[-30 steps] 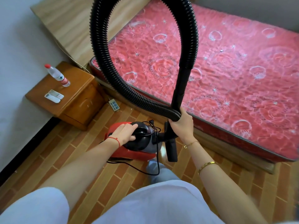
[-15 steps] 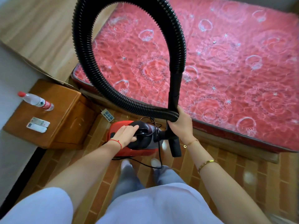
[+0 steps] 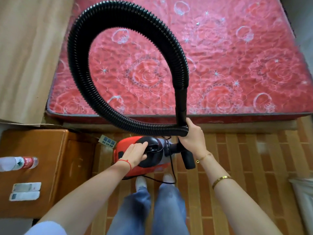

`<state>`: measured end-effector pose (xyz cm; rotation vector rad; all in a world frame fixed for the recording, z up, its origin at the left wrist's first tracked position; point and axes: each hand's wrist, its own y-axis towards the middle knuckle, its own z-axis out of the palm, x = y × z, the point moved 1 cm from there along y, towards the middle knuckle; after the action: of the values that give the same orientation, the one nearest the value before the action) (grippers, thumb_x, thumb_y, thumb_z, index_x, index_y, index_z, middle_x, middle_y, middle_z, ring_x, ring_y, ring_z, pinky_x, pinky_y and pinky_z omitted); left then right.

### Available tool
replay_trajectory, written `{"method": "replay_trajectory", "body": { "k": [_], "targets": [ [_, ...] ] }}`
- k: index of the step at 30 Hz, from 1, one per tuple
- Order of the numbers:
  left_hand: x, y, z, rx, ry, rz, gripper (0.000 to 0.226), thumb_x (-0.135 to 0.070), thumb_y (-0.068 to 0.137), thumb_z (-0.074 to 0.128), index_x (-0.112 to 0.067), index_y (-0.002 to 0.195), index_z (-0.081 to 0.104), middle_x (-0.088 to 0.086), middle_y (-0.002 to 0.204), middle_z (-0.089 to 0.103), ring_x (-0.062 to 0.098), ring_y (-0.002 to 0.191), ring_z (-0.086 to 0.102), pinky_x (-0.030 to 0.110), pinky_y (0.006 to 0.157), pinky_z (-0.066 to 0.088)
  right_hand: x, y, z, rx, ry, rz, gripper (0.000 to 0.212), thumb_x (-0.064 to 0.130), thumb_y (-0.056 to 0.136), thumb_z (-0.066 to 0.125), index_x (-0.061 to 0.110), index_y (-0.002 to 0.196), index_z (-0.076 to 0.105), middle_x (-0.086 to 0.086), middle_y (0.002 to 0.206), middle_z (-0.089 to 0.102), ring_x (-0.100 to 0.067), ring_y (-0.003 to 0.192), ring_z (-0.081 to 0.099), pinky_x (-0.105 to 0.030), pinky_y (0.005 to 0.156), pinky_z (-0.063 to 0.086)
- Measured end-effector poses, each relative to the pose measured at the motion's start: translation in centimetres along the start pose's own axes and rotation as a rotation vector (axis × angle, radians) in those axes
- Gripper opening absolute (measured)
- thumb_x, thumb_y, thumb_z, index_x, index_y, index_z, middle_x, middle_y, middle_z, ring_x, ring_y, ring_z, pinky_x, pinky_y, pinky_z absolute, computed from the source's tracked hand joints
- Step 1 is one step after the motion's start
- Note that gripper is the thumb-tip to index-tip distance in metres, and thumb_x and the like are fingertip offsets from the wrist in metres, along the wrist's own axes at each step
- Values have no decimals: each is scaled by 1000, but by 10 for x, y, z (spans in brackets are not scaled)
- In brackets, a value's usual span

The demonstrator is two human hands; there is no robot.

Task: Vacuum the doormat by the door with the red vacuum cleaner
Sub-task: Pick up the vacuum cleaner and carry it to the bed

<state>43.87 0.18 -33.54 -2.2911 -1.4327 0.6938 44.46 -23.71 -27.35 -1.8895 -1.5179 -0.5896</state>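
Note:
The red vacuum cleaner (image 3: 125,146) with a black top handle is right in front of my feet, over the wooden floor. My left hand (image 3: 135,154) grips its black handle. A black ribbed hose (image 3: 81,77) loops up in a wide circle over the bed. My right hand (image 3: 193,138) grips the hose end together with the rigid black tube, just above the nozzle (image 3: 188,159). A thin black cord (image 3: 172,168) hangs from the machine. No doormat or door is in view.
A bed with a red patterned mattress (image 3: 237,65) fills the far side. A wooden nightstand (image 3: 50,167) stands at my left with a water bottle (image 3: 20,163) and two remotes (image 3: 25,191). A power strip (image 3: 107,141) lies by the vacuum. Parquet floor (image 3: 254,158) runs to the right.
My view has turned left and tilted down: bed and nightstand now lie squarer to me. The hose loop has come fully into sight. Both hands keep their grips.

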Motion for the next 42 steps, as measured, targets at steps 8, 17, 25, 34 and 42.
{"method": "replay_trajectory", "body": {
  "k": [8,17,25,34,42],
  "targets": [
    [44,67,81,26,-24,26,31,-19,88,58,-10,116,48,14,111,63,37,104,58,41,80,43,-63,31,86,-44,1,46,31,19,79,65,21,109,56,-2,83,70,-29,76,67,-39,61,55],
    [87,162,203,1,31,77,27,-20,88,58,-11,112,49,12,106,65,35,100,60,39,76,43,-174,73,201,-89,-43,65,30,19,80,65,21,108,56,-4,81,70,-29,73,67,-34,58,53],
    [122,229,290,-61,20,105,31,-21,90,58,-9,116,48,13,104,64,34,95,61,40,79,46,-243,102,274,-170,-43,27,29,21,82,66,19,110,59,-1,80,69,-21,71,66,-24,57,45],
    [128,270,336,-148,-17,131,42,-22,84,62,-12,123,48,15,110,64,38,96,62,35,73,47,-293,117,322,-224,-59,71,29,20,80,65,20,108,58,-3,81,69,-26,74,66,-28,61,50],
    [129,279,351,-387,113,254,46,-27,86,54,-11,127,44,10,101,64,31,86,61,31,66,34,-313,131,334,-311,-1,77,31,25,78,67,19,107,60,0,85,69,-23,79,67,-35,69,56]
  ]
}}
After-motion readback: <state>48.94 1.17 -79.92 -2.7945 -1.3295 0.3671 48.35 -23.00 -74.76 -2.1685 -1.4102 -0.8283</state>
